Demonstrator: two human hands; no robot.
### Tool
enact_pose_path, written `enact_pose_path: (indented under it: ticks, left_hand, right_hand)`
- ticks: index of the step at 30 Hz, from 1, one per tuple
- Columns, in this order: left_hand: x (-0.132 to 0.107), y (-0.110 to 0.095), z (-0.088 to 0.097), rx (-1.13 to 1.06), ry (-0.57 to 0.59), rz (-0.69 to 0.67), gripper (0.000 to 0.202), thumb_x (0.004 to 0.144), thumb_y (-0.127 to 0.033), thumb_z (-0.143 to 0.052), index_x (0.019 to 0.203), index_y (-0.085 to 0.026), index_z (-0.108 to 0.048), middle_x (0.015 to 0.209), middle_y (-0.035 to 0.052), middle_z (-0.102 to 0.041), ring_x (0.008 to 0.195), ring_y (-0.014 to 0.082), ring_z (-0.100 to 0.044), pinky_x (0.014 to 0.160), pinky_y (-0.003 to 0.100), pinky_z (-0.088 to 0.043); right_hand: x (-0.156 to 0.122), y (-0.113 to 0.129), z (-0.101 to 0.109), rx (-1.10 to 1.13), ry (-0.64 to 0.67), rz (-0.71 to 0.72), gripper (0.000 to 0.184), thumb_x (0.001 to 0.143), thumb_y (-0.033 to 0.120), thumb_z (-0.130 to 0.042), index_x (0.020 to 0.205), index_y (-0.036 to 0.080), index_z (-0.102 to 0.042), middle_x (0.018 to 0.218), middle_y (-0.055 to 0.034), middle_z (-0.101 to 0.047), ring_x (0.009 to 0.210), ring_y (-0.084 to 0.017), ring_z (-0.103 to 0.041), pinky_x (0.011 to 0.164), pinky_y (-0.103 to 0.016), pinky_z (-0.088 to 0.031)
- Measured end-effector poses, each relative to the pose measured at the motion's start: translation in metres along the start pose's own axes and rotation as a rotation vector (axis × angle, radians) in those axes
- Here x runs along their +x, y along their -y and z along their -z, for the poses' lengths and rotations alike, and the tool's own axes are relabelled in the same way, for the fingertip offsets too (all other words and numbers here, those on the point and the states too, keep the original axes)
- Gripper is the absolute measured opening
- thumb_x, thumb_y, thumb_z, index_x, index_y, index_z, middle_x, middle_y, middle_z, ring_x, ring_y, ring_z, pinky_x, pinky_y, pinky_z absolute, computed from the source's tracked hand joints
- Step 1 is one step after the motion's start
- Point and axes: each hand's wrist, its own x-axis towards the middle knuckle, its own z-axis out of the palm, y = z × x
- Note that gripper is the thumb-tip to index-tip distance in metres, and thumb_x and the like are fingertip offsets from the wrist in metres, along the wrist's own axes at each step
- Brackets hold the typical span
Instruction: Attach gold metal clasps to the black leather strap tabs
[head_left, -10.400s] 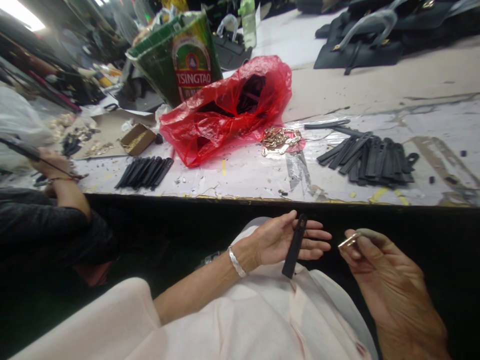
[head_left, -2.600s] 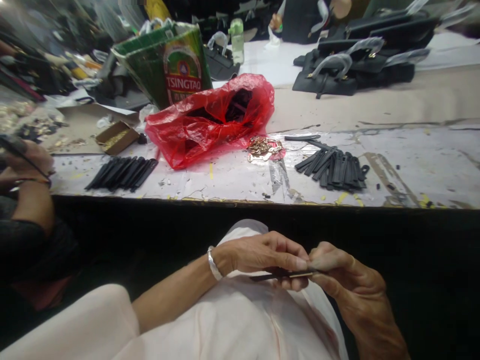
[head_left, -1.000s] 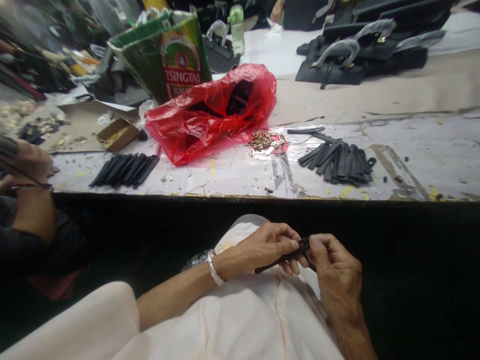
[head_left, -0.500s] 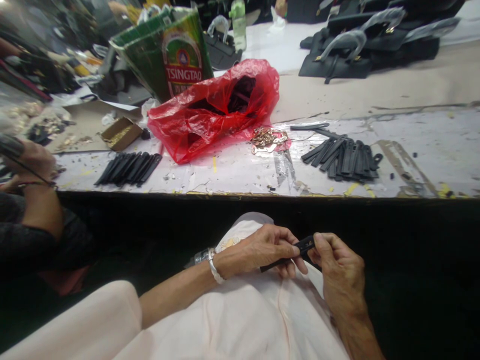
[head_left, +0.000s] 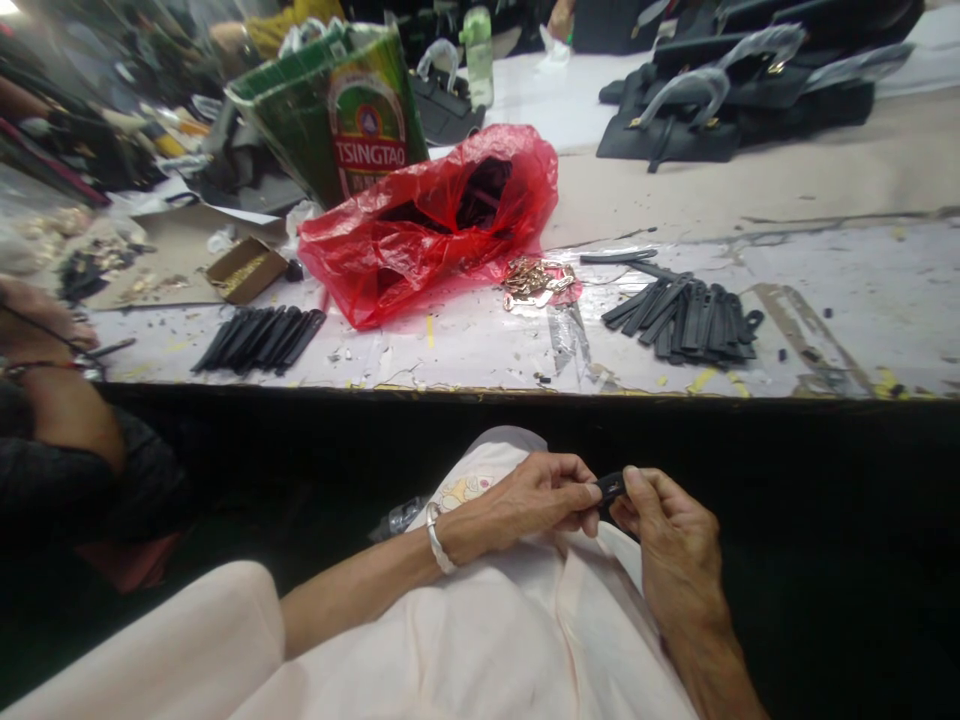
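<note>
- My left fingertips [head_left: 581, 480] and my right thumb [head_left: 636, 480] are pressed together on a short black strap [head_left: 611, 488], clamping its end between them; the rest of the strap is hidden inside my grip.
- The strap sits just above my lap, low in the middle of the frame, and doesn't touch the bench.
- My left hand [head_left: 532, 498] comes in from the lower left with its fingers curled, and my right hand [head_left: 671, 540] comes up from the lower right, the two touching at the strap.
- A white bangle [head_left: 439, 540] circles my left wrist, and a scrap of clear plastic [head_left: 397, 517] lies just beyond it.
- My lap is covered by a pale pink smock [head_left: 480, 620].
- Ahead, along the near edge of the workbench [head_left: 862, 300], lie two groups of black straps: a neat bundle [head_left: 259, 340] left of centre and a looser pile [head_left: 679, 320] right of centre.
- Between them is a heap of gold metal fittings [head_left: 536, 280], beside a crumpled red plastic bag [head_left: 427, 230].
- Behind the bag stands a green Tsingtao carton [head_left: 330, 110].
- Black handbags [head_left: 675, 125] sit at the upper right.
- At the far left edge, a co-worker's hand [head_left: 37, 325] is raised just over the bench.
</note>
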Motion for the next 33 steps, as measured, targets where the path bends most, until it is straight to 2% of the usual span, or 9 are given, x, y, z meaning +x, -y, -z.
enact_pose_path:
  ticks: [9, 17, 22, 25, 29, 33]
  left_hand:
    - [0.008, 0.01, 0.002, 0.058, -0.003, -0.024, 0.037, 0.079, -0.05, -0.066, 0.077, -0.015, -0.053, 0.066, 0.0001, -0.06, 0.054, 0.0068, -0.045, 0.054, 0.02, -0.034]
    - [0.007, 0.009, 0.0, 0.082, -0.047, -0.048, 0.034, 0.079, -0.047, -0.065, 0.077, -0.014, -0.055, 0.068, 0.0016, -0.06, 0.057, 0.0077, -0.048, 0.054, 0.02, -0.035]
    - [0.006, 0.006, 0.001, 0.111, -0.035, -0.072, 0.029, 0.081, -0.042, -0.064, 0.077, -0.015, -0.055, 0.068, 0.0006, -0.06, 0.057, 0.007, -0.049, 0.056, 0.019, -0.038]
    - [0.006, 0.005, 0.002, 0.103, 0.006, -0.031, 0.029, 0.081, -0.042, -0.064, 0.078, -0.015, -0.054, 0.069, 0.0001, -0.06, 0.056, 0.0063, -0.05, 0.055, 0.018, -0.038]
    - [0.008, 0.006, 0.002, 0.056, 0.087, 0.059, 0.034, 0.079, -0.048, -0.065, 0.079, -0.016, -0.053, 0.072, 0.0015, -0.063, 0.058, 0.0082, -0.057, 0.057, 0.02, -0.043]
    - [0.01, 0.008, 0.002, 0.079, 0.074, 0.044, 0.034, 0.081, -0.048, -0.063, 0.078, -0.015, -0.054, 0.072, 0.0012, -0.062, 0.057, 0.0072, -0.055, 0.057, 0.019, -0.044]
  right_hand:
    - [-0.006, 0.016, -0.002, -0.215, -0.041, 0.117, 0.037, 0.084, 0.052, -0.062, 0.067, 0.019, -0.06, 0.054, 0.0024, -0.049, 0.049, -0.013, -0.043, 0.044, -0.022, -0.034]
    - [-0.003, 0.013, -0.001, -0.262, -0.047, 0.149, 0.037, 0.085, 0.053, -0.059, 0.069, 0.019, -0.061, 0.055, 0.0018, -0.052, 0.049, -0.013, -0.046, 0.044, -0.022, -0.036]
    - [-0.003, 0.017, 0.0, -0.321, -0.043, 0.255, 0.033, 0.085, 0.05, -0.06, 0.071, 0.02, -0.061, 0.058, 0.0013, -0.055, 0.05, -0.014, -0.048, 0.046, -0.022, -0.038]
    - [-0.003, 0.017, 0.001, -0.35, -0.027, 0.32, 0.031, 0.085, 0.046, -0.06, 0.069, 0.02, -0.06, 0.058, 0.0017, -0.056, 0.048, -0.013, -0.049, 0.047, -0.022, -0.039]
    - [-0.001, 0.01, 0.003, -0.324, 0.003, 0.278, 0.032, 0.087, 0.046, -0.057, 0.068, 0.02, -0.059, 0.056, 0.0028, -0.053, 0.05, -0.013, -0.049, 0.048, -0.021, -0.039]
    - [0.001, 0.009, 0.003, -0.302, 0.012, 0.262, 0.032, 0.086, 0.046, -0.058, 0.067, 0.02, -0.059, 0.055, 0.0031, -0.053, 0.05, -0.013, -0.047, 0.047, -0.021, -0.038]
